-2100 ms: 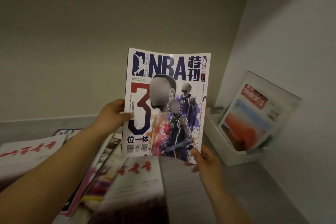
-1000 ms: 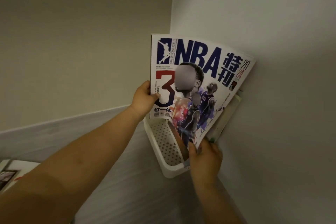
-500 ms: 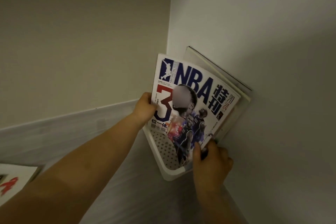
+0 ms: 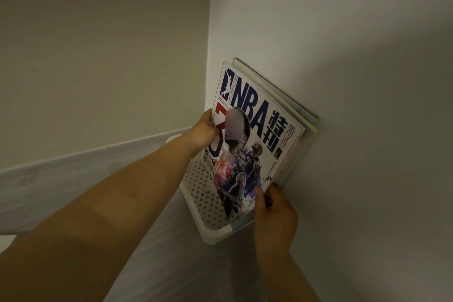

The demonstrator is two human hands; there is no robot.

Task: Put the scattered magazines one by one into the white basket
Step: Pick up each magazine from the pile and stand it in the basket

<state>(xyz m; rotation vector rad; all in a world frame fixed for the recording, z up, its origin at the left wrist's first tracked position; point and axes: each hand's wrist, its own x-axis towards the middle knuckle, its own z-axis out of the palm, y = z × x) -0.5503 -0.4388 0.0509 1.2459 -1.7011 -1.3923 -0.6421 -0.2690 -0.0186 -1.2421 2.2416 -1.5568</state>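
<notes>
Magazine (image 4: 255, 140): head view; the NBA issue stands tilted, cover toward the camera, with its lower edge down inside the basket (image 4: 196, 193). I cannot tell whether it touches the bottom.
Basket: white and perforated, on the counter (image 4: 171, 265) in the corner, close against the right wall (image 4: 343, 81).
Stack (image 4: 309, 123): other issues already stand behind the magazine, leaning on the wall and rising past its top edge.
Left hand (image 4: 204, 131): grasps the magazine's left edge about halfway up, fingers curled round it.
Right hand (image 4: 273, 211): pinches the lower right corner, thumb on the cover, beside the basket's near end.
Risk, slump: the paper is thin and the basket wall low. If both hands let go before the bottom edge is seated, it would likely bow and fold forward over the rim.
Risk, snag: the lower corner could catch on the stack or the rim and crease.
Risk, shove: pressing sideways could push the light basket along the counter or tip the leaning stack.
Risk, fingers: the right hand sits between magazine and wall, so pulling it out may drag the corner back up.
</notes>
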